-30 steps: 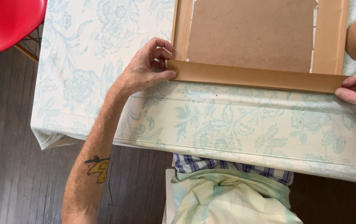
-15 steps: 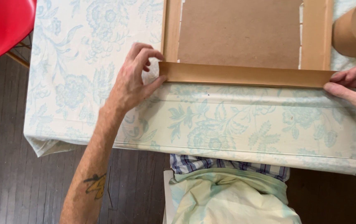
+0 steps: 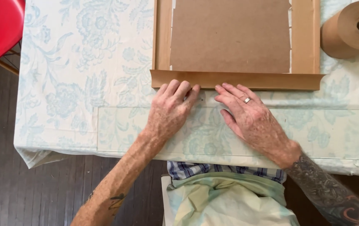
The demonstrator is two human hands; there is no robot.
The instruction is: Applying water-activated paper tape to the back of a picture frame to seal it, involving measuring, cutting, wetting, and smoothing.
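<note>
A wooden frame [image 3: 163, 37] lay face down at the upper centre of the picture, a brown backing board [image 3: 229, 35] set inside it. Along its lower rail ran a strip of brown paper tape [image 3: 267, 80], reaching a little past both corners. The left hand [image 3: 169, 111] and the right hand [image 3: 248, 119] rested flat and side by side just below the middle of that strip, fingers stretched out and close together, their tips touching its lower edge and gripping nothing. By the look of it the strip was laid in place (the side rails and their gaps beside the board remained bare), so most of the sealing seemed left. A roll of the same tape [image 3: 349, 29] stood at the upper right on the flowered tablecloth [image 3: 83, 75].
</note>
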